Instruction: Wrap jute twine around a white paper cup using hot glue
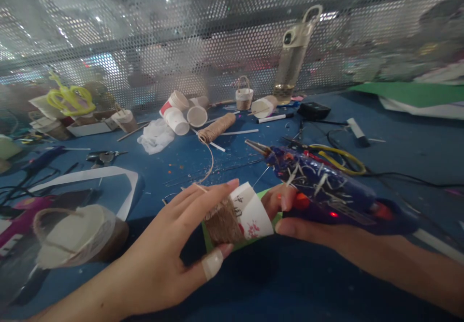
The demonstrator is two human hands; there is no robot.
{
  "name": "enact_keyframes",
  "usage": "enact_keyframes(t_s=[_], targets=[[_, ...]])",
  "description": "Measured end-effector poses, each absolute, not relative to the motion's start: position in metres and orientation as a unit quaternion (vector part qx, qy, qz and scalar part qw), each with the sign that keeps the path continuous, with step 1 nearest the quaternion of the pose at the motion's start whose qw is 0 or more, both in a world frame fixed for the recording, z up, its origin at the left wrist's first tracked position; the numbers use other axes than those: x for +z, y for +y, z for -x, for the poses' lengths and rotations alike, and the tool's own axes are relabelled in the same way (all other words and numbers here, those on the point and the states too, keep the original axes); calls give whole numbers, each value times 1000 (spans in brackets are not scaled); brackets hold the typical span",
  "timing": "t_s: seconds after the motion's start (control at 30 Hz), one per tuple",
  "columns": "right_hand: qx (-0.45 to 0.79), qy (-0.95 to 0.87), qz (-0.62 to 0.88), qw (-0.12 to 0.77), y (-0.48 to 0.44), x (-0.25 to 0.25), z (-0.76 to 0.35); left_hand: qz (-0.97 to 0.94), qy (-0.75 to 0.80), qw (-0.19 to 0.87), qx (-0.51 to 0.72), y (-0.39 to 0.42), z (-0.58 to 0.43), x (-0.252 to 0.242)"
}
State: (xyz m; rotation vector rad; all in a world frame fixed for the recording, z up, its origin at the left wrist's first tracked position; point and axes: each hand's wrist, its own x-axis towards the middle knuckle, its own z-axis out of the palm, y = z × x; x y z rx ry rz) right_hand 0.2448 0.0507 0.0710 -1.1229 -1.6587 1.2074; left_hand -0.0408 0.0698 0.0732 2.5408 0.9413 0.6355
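My left hand is wrapped round a white paper cup lying on its side, its lower part wound with brown twine. A light bandage covers the left thumb. Dark writing and pink blossoms mark the cup's bare part. In my right hand is a blue hot glue gun, its nozzle pointing left, above the cup, with a red light lit. Dried glue strands cling to its body, and a thin strand runs from it towards the cup. The right fingertips are at the cup's rim; whether they press it I cannot tell.
A twine roll lies behind, its strand running to the cup. Paper cups, a water bottle and pliers stand or lie beyond. At left are a finished-looking cup basket and another glue gun. Mesh closes the back.
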Motion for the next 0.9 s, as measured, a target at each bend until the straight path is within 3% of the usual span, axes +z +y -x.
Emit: enact_keyframes(t_s=[0.2,0.5,0.7,0.9], targets=[[493,-599,476,415,53,67,-246,-902,348,172,186,71,44,76],[181,-752,470,426,65,73,-265,-812,372,352,279,76,49,83],[198,-808,441,336,62,82,-280,-829,390,309,253,77,52,92],[124,-858,360,345,64,76,-283,-851,386,265,239,79,55,92]])
